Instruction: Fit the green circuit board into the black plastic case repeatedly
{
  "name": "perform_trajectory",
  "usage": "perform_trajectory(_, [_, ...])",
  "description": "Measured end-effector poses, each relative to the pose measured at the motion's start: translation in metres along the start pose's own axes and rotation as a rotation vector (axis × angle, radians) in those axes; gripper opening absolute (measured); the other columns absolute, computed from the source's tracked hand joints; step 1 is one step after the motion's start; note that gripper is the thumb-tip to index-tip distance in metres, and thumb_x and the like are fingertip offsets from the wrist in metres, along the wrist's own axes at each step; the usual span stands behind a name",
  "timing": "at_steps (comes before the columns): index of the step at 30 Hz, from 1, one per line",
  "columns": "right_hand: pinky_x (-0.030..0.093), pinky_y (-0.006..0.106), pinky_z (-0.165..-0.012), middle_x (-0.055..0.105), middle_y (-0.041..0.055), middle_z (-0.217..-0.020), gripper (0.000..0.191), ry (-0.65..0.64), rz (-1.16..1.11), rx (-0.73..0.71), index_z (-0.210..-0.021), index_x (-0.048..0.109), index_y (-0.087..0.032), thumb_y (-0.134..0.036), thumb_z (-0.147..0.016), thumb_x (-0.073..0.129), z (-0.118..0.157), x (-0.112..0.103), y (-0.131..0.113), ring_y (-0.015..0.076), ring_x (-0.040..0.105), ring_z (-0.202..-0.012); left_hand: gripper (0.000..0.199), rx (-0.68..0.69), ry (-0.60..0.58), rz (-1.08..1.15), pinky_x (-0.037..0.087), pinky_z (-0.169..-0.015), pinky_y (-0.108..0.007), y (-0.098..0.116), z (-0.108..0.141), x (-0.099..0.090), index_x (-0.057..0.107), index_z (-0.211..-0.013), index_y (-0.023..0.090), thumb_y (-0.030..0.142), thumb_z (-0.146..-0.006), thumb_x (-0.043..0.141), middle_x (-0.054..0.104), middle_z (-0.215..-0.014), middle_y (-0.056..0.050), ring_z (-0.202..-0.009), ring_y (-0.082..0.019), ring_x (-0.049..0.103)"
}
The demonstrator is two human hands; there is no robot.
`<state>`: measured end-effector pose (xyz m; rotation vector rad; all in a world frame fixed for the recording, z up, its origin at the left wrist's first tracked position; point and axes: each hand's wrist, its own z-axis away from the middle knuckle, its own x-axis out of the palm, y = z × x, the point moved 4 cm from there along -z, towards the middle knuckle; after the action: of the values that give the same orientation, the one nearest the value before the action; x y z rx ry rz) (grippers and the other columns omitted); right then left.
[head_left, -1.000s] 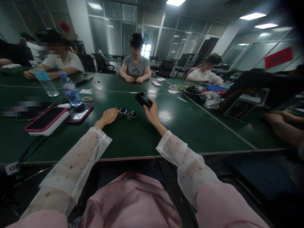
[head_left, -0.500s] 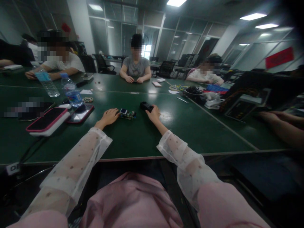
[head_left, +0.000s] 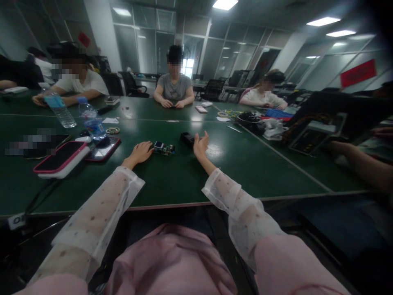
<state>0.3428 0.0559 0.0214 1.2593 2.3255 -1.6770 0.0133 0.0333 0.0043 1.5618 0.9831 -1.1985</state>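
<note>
On the green table, my left hand (head_left: pixel 141 152) lies palm down with its fingers stretched out. Its fingertips reach the left edge of a small circuit board (head_left: pixel 166 149) with a little screen; whether they touch it I cannot tell. Just right of the board lies a black oblong device (head_left: pixel 186 138), too small to name. My right hand (head_left: pixel 201 144) stands on edge at the device's right end, fingers raised and spread, holding nothing. Part of the device's right end is hidden behind that hand.
Left are phones (head_left: pixel 104 148), a white case with a pink-rimmed phone (head_left: pixel 61 157), water bottles (head_left: pixel 91 122) and a tape roll (head_left: pixel 113 130). Right are a pen (head_left: pixel 234 129), cables and a metal-cased unit (head_left: pixel 317 137) near another person's arm (head_left: pixel 359 157). Several people sit around.
My right hand has let go of the black device; its fingers have lifted and opened. My left hand and the circuit board stay in place. The other person's arm at right has moved.
</note>
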Motion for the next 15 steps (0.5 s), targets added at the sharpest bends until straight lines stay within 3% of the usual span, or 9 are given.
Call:
perform_trajectory(9, [0.041,0.065,-0.105,0.054,0.0201,-0.127,0.065,0.057,0.001,-0.069,-0.156,0.025,-0.021,-0.059,-0.104,0.025,0.0042,-0.0074,-0.0067,0.0374,0.053,-0.123,0.057,0.011,0.028,-0.013,0.026,-0.124,-0.054,-0.0001,-0.0004,0.0021,0.042,-0.157,0.020,0.048,-0.109,0.028,0.039,-0.166,-0.012,-0.154,-0.031,0.033])
perform_trajectory(15, [0.045,0.066,-0.099,0.050,0.0178,-0.127,0.074,0.021,0.072,-0.165,-0.157,0.021,-0.025,-0.060,-0.098,0.048,0.0080,-0.0039,-0.0058,0.0388,0.052,-0.120,0.055,-0.004,0.015,-0.025,0.025,-0.124,-0.054,0.0005,-0.0002,0.0010,0.042,-0.156,0.023,0.048,-0.109,0.030,0.038,-0.166,-0.011,-0.154,-0.031,0.033])
